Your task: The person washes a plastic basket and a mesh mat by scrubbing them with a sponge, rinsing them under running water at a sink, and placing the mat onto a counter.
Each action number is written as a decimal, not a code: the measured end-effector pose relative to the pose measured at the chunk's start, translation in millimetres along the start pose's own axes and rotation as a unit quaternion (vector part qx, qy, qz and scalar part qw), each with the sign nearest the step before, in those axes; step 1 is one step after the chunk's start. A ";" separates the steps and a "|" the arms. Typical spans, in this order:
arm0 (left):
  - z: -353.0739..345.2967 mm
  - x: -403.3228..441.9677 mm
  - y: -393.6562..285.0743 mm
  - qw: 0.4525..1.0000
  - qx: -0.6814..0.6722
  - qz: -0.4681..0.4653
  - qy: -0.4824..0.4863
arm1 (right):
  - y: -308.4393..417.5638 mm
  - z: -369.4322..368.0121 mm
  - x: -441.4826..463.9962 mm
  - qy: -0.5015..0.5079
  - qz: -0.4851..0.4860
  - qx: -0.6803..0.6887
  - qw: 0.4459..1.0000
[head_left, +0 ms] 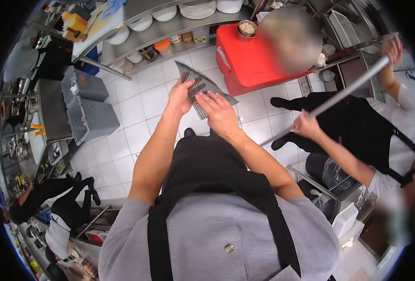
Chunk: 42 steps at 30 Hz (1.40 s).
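A dark checked cloth [219, 91] with a pointed top corner is held up in front of me, over the white tiled floor. My left hand [181, 96] grips its left side, with the fingers curled over the fabric. Against the cloth's lower middle lies my right hand [218, 114], its fingers bent over the material. Part of the cloth is hidden behind both hands.
A red bin [238, 61] with a metal bowl [247, 29] on top stands ahead. Grey tubs [92, 117] sit at the left. At the right a person [357, 126] holds a long pole [352, 85]. Plates [197, 10] line the back shelf.
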<state>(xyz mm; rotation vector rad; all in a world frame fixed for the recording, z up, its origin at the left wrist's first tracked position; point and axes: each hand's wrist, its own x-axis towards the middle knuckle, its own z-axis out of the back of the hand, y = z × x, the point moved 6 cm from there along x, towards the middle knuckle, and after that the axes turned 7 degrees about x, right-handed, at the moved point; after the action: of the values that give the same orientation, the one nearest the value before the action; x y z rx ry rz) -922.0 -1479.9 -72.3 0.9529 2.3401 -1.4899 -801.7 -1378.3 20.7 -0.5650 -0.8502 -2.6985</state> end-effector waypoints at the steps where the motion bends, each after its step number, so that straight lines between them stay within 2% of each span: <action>1: 3.8 -9.3 -8.8 1.000 -0.002 0.000 -0.005 | 11.5 -5.9 -1.9 0.000 0.020 0.013 1.000; 3: -14.2 -33.0 -55.2 0.998 0.016 -0.017 0.059 | 29.1 -2.8 2.6 0.033 0.027 0.008 0.999; 4: -21.7 -45.7 -73.4 0.992 -0.002 -0.028 0.125 | 39.8 5.4 6.5 0.056 0.038 0.063 0.996; 5: -18.4 -52.4 -85.5 0.992 -0.002 -0.027 0.123 | 48.5 13.7 9.8 0.080 0.047 0.119 0.989; 6: -16.7 -58.9 -97.0 0.989 0.019 -0.038 0.143 | 48.9 27.0 14.8 0.074 0.067 0.120 0.988; 8: -13.6 -70.3 -117.6 0.983 0.058 -0.053 0.168 | 30.3 61.1 30.3 -0.016 0.033 0.151 0.988; 10: -10.0 -76.9 -130.8 0.975 0.108 -0.059 0.184 | 10.6 104.0 60.9 -0.117 0.012 0.111 0.987; 12: -12.8 -81.7 -141.6 0.964 0.157 -0.062 0.205 | 11.8 134.5 98.0 -0.102 -0.072 0.180 0.976; 13: -17.5 -85.0 -146.3 0.952 0.202 -0.067 0.221 | 8.1 138.5 110.2 -0.105 -0.075 0.177 0.976; 15: -26.5 -91.5 -149.2 0.919 0.290 -0.073 0.258 | -7.6 115.4 131.0 0.078 -0.123 0.292 0.945; 16: -28.7 -90.6 -148.7 0.903 0.332 -0.075 0.261 | -17.5 98.4 133.5 0.168 -0.147 0.368 0.903; 17: -31.0 -88.7 -147.3 0.901 0.332 -0.073 0.269 | -27.7 92.3 136.2 0.163 -0.153 0.364 0.904; 19: -39.8 -84.8 -144.5 0.835 0.443 -0.105 0.309 | -26.3 57.4 125.6 0.362 -0.160 0.451 0.800; 21: -42.3 -77.8 -141.6 0.818 0.458 -0.088 0.338 | -41.1 27.3 107.4 0.361 -0.201 0.439 0.797; 22: -38.4 -68.7 -138.0 0.775 0.525 -0.119 0.331 | -46.7 17.8 100.5 0.364 -0.238 0.431 0.791; 23: -33.5 -60.9 -132.5 0.729 0.586 -0.149 0.321 | -45.4 17.0 99.5 0.358 -0.246 0.429 0.792; 24: -28.9 -56.0 -133.7 0.738 0.558 -0.193 0.326 | -51.8 23.7 103.6 0.310 -0.240 0.327 0.860; 25: -23.1 -53.4 -134.1 0.736 0.555 -0.194 0.337 | -58.9 35.1 105.3 0.260 -0.233 0.217 0.912; 26: -9.4 -47.6 -145.1 0.792 0.513 -0.216 0.251 | -58.9 54.1 116.4 0.267 -0.201 0.176 0.926; 27: 9.4 -43.6 -155.1 0.839 0.465 -0.233 0.161 | -67.4 81.6 126.3 0.179 -0.157 0.190 0.952; 28: 32.9 -39.3 -159.3 0.848 0.467 -0.228 0.101 | -82.5 115.3 137.8 0.081 -0.097 0.100 0.987; 29: 62.6 -37.0 -162.2 0.854 0.469 -0.222 0.037 | -85.0 163.1 152.9 0.047 -0.202 0.065 0.976; 30: 92.8 -35.4 -156.3 0.868 0.460 -0.187 0.007 | -79.1 220.6 178.0 -0.032 -0.016 -0.042 0.998; 31: 124.6 -36.1 -147.4 0.879 0.451 -0.151 -0.024 | -72.7 277.5 192.8 -0.152 0.146 -0.190 0.959; 33: 183.0 -49.1 -124.1 0.807 0.581 -0.087 -0.059 | -59.8 380.9 214.2 -0.311 0.121 -0.285 0.899; 35: 214.8 -76.5 -95.5 0.830 0.553 -0.002 -0.077 | -57.2 434.4 212.6 -0.428 0.145 -0.290 0.843; 37: 250.2 -97.8 -67.1 0.790 0.607 0.049 -0.077 | -100.4 437.5 196.6 -0.458 0.130 -0.295 0.829; 39: 286.5 -123.0 -39.1 0.711 0.694 0.092 -0.067 | -189.5 403.6 173.6 -0.426 0.055 -0.307 0.849; 41: 307.9 -155.0 -13.3 0.659 0.729 0.179 -0.052 | -311.6 313.8 121.4 -0.301 -0.098 -0.312 0.896; 42: 336.4 -172.8 3.4 0.642 0.745 0.177 -0.016 | -374.6 251.0 75.9 -0.190 -0.199 -0.311 0.910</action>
<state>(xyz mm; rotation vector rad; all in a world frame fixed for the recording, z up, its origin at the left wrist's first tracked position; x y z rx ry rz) -841.2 -1841.6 -147.3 1.3748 0.2441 -2.9730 -929.2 -940.8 58.4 -1.1946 -0.1445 -3.3001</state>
